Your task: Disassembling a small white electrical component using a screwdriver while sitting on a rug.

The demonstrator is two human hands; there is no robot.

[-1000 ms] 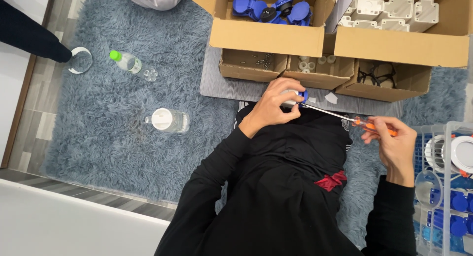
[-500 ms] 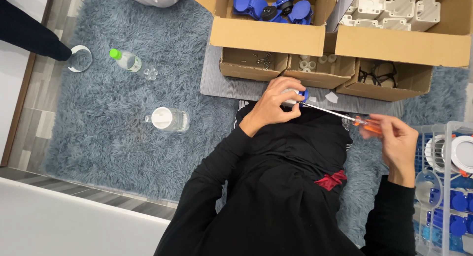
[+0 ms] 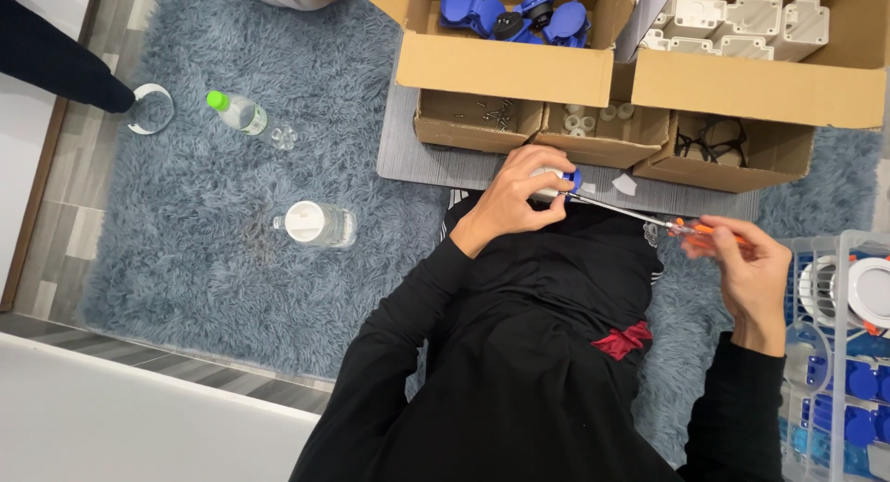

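Observation:
My left hand is closed around a small white and blue part, held just in front of the low cardboard trays. In my right hand I grip an orange-handled screwdriver. Its metal shaft runs left and its tip meets the part in my left hand. Both arms wear black sleeves and my black-clad lap lies under the hands.
Cardboard boxes at the top hold blue parts, white housings, screws and black rings. A clear crate of white and blue parts stands at the right. Two plastic bottles lie on the grey-blue rug, with someone's dark-clad limb at the top left.
My right hand has shifted slightly on the screwdriver handle, turning it. The left hand and the part have stayed in place.

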